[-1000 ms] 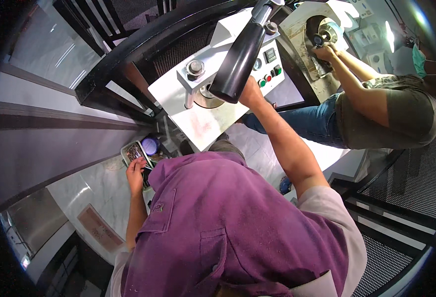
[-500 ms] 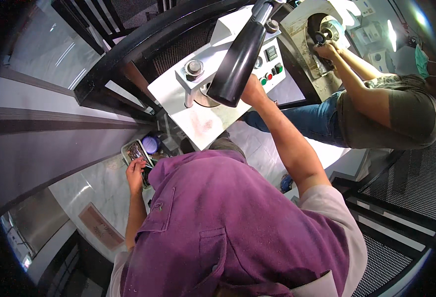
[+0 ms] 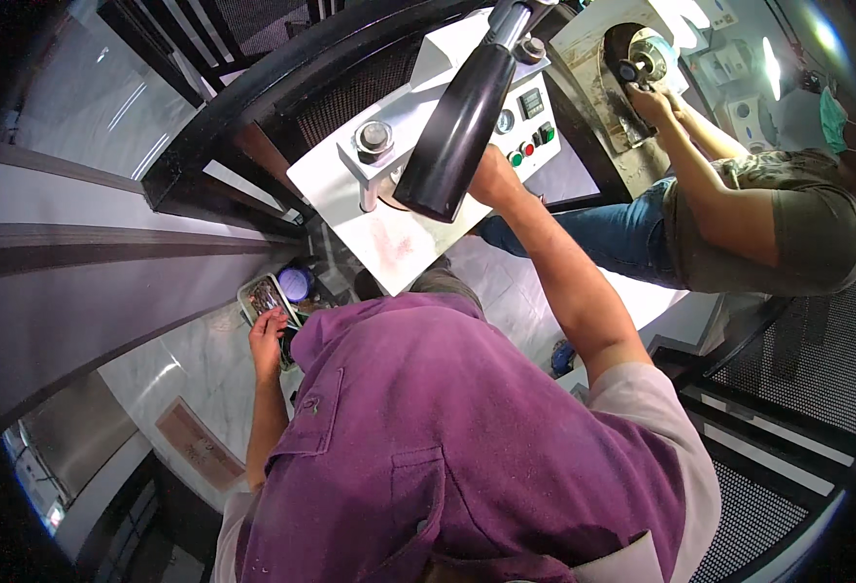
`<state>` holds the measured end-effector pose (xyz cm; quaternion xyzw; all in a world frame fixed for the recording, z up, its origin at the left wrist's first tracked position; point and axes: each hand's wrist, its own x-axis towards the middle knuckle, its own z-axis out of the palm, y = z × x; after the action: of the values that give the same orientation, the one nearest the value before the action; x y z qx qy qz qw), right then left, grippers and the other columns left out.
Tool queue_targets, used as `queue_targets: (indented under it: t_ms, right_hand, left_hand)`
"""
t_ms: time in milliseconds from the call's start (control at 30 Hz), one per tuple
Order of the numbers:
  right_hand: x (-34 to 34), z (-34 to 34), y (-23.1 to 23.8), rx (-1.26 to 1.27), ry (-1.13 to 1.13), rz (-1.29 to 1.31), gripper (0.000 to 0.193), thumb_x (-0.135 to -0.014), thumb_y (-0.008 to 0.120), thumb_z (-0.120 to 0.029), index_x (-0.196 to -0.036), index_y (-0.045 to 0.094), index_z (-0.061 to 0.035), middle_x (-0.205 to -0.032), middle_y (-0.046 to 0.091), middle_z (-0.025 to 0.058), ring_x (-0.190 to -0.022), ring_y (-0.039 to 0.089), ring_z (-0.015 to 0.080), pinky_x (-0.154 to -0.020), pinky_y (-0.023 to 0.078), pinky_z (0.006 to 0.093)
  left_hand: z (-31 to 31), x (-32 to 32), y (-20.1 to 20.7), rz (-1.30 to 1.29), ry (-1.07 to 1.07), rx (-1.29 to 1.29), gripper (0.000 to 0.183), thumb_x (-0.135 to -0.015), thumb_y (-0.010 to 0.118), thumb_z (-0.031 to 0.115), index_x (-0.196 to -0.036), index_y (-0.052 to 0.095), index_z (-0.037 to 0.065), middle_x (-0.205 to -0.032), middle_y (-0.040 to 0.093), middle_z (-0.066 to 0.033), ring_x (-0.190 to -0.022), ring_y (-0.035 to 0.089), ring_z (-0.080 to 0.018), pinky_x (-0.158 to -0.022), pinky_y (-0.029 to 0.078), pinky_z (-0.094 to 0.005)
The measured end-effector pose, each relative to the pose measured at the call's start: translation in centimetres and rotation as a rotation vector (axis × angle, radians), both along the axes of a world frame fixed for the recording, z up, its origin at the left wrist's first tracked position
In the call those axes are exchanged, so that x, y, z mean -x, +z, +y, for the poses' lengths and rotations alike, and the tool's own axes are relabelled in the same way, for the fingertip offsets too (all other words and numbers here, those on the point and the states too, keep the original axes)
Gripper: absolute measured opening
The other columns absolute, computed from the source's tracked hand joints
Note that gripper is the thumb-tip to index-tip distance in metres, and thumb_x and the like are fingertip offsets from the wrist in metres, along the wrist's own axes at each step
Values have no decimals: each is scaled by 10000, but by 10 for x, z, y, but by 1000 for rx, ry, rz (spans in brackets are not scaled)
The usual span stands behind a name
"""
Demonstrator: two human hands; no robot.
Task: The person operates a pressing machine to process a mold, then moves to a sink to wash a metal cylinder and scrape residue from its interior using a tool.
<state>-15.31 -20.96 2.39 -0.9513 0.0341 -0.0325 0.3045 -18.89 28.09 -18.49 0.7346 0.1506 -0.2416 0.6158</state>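
A white bench machine (image 3: 389, 238) stands in front of me, with a thick black lever handle (image 3: 452, 146) slanting over it. My right hand (image 3: 491, 182) reaches in behind this handle at the machine; its fingers are hidden, and so is anything they hold. Low on the left, my left hand (image 3: 267, 330) is at the edge of a shallow tray (image 3: 250, 309) of small shiny pieces. Its fingers stretch over the tray, somewhat apart, and no held thing shows.
Green and red buttons (image 3: 522, 154) and a round gauge sit on the machine's front. A blue round lid (image 3: 295, 284) lies beside the tray. To the right, a co-worker (image 3: 729, 209) handles another machine (image 3: 647, 63). A black mesh railing (image 3: 778, 418) curves round us.
The black lever handle has swung slightly left and down. Both my hands stay almost where they were. The co-worker's hands have shifted a little.
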Motion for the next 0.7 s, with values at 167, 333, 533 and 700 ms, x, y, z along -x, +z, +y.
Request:
queue_targets:
  t_ms: [167, 333, 533, 700]
  right_hand:
    - [-11, -12, -24, 102, 125, -187, 258, -897, 655, -307, -956, 657, -55, -782, 666, 182, -737, 648, 383, -651, 507, 451]
    - [-6, -1, -43, 176, 24, -313, 233, -894, 657, -290, -952, 656, -65, -805, 676, 174, -741, 657, 370, -651, 514, 446]
    - [14, 25, -4, -3, -74, -217, 185, -903, 656, -238, -995, 674, -78, -820, 684, 160, -734, 673, 337, -636, 519, 422]
    - [20, 24, -12, 6, 7, -92, 229, -894, 664, -269, -996, 681, -64, -800, 672, 186, -741, 653, 364, -649, 503, 436]
  left_hand:
    - [-7, 0, 4, 13, 0, 27, 260, -961, 584, 258, -1095, 672, 54, -905, 708, -16, -786, 603, -80, -702, 432, -238]
    - [-7, -3, -2, -9, -46, -7, 272, -970, 556, 252, -1115, 659, 46, -935, 705, -30, -804, 602, -81, -710, 430, -237]
    - [-5, 0, 1, -24, -17, 3, 282, -974, 547, 243, -1131, 655, 36, -936, 703, -39, -819, 608, -91, -726, 442, -243]
    - [-1, 6, -4, -11, 0, 13, 274, -971, 558, 238, -1110, 666, 28, -926, 702, -37, -809, 606, -95, -729, 449, -241]
